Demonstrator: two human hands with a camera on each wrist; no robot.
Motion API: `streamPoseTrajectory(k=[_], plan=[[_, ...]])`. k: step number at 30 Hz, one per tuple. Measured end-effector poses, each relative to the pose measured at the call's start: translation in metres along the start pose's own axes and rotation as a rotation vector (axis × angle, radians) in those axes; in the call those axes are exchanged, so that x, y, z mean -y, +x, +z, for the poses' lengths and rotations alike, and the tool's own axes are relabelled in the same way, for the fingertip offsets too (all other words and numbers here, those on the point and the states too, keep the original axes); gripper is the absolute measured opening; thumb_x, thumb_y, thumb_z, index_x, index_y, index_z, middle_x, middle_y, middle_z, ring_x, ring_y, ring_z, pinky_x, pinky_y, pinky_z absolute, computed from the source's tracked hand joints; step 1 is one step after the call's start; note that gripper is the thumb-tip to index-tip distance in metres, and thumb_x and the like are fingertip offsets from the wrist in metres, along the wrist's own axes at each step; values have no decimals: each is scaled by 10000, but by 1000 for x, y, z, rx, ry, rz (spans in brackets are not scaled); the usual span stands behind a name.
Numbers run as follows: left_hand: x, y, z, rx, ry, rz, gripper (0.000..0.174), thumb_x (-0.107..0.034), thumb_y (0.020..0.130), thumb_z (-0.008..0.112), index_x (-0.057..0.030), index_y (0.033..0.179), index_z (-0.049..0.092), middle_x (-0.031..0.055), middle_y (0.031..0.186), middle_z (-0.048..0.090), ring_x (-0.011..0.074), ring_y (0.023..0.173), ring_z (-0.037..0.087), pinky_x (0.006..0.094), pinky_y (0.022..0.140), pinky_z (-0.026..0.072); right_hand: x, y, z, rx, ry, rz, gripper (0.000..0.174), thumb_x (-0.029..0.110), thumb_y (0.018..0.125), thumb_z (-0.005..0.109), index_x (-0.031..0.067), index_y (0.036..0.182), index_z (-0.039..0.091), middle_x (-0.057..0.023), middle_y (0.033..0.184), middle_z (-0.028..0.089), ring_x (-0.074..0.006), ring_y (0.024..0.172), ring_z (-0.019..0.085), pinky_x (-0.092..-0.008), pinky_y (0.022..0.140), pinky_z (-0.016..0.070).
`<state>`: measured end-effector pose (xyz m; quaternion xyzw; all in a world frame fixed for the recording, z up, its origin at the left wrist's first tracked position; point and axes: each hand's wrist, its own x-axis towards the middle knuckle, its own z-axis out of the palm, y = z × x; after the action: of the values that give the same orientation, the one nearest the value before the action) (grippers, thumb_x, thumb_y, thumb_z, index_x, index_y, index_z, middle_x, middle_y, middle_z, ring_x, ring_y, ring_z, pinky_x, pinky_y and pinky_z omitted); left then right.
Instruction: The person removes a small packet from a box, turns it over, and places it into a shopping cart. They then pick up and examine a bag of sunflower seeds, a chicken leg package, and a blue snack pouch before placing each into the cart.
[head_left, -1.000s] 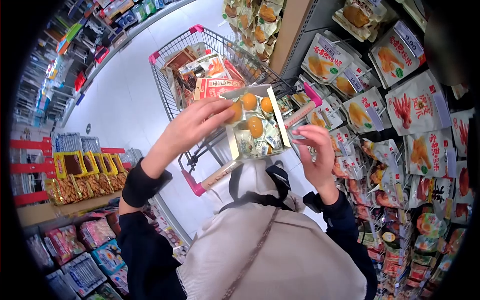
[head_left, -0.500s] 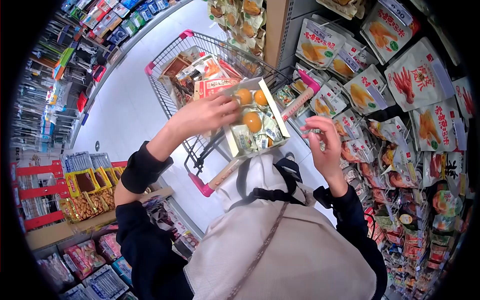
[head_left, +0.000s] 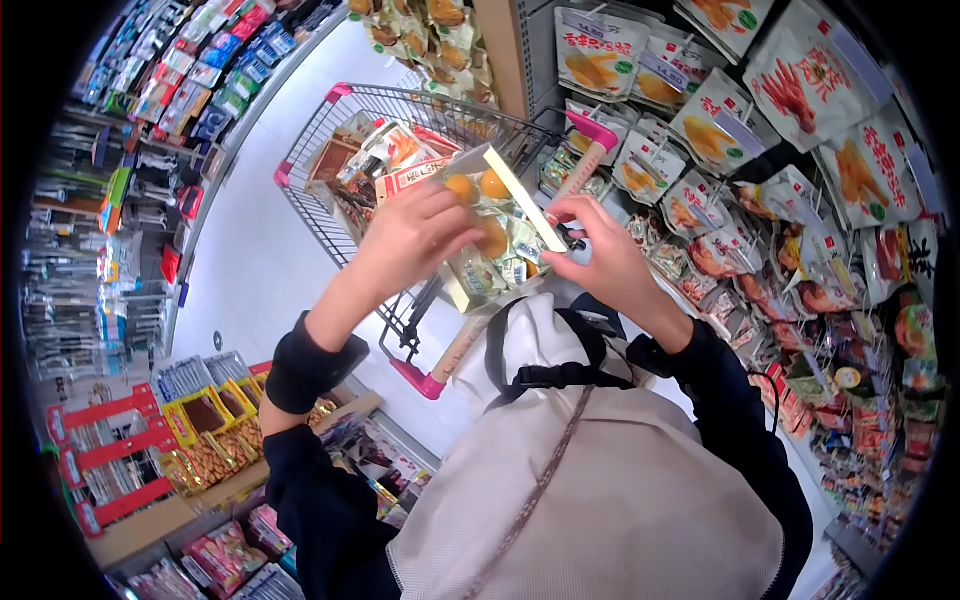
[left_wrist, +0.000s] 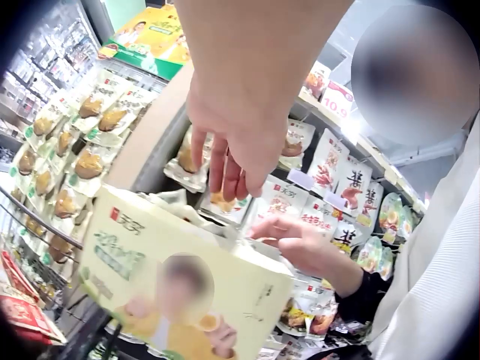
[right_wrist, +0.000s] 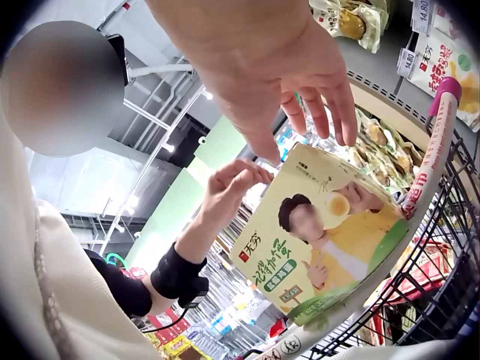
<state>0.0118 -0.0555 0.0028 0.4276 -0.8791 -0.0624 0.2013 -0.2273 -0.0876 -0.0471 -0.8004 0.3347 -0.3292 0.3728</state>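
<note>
A pale yellow open-topped box [head_left: 527, 200] of wrapped eggs [head_left: 493, 184] sits tilted at the handle end of a shopping cart. Its printed side [right_wrist: 322, 240] shows a person with an egg. Over the box's left side my left hand [head_left: 420, 232] hangs, fingers loosely bent; the left wrist view shows nothing in them. My right hand [head_left: 603, 252] is at the box's right edge, thumb and fingers spread, fingertips close to the rim. In the right wrist view this hand [right_wrist: 292, 90] overlaps the top of the box with its fingers fairly straight.
The cart's wire basket [head_left: 318, 215] holds several packaged foods [head_left: 385, 155]. Its handle [head_left: 585, 172] has pink ends. Hanging snack packs [head_left: 720, 130] line the rack close on the right. On the left are yellow nut packs [head_left: 215, 415] and shelves across a white floor [head_left: 245, 240].
My right hand has moved left to the box's right edge. The left hand has stayed over the box. The head view has shifted, moving the cart and box left in the picture.
</note>
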Motion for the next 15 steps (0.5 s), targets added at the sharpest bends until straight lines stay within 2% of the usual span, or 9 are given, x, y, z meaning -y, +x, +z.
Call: streamPoseTrajectory(k=[1,4,10,11,15], plan=[[-7,6,5,-23,40,3,128,-99,697,655,-42,748,553,54,783,549,234,770,533,344,693,431,-2,1,3,-2,39,13,327,100,714,611,44,1010,483,-98,935,522,-240,802,565,-326,675,463],[-17,21,27,7,40,9,138,-137,690,661,-47,745,573,54,812,516,232,811,500,340,779,399,-2,1,5,46,87,110,323,30,740,606,27,1038,481,-66,994,525,-151,867,576,-256,704,500],[-21,28,52,72,160,-139,210,-254,723,636,-47,719,603,67,824,511,244,862,481,421,942,287,-6,-1,11,-57,153,84,266,5,771,547,18,1027,478,-91,960,549,-155,829,592,-262,636,520],[-22,26,58,44,142,-148,196,-225,707,660,-41,705,592,70,821,511,255,861,482,454,967,252,-5,-1,10,-52,166,98,262,4,772,544,16,1025,477,-93,960,549,-154,829,592,-261,634,521],[-22,24,61,8,-70,-294,172,-152,678,686,-23,683,572,84,848,520,266,843,487,423,937,301,-4,1,6,-39,188,130,254,3,775,538,13,1021,475,-95,962,549,-152,828,590,-259,628,522]])
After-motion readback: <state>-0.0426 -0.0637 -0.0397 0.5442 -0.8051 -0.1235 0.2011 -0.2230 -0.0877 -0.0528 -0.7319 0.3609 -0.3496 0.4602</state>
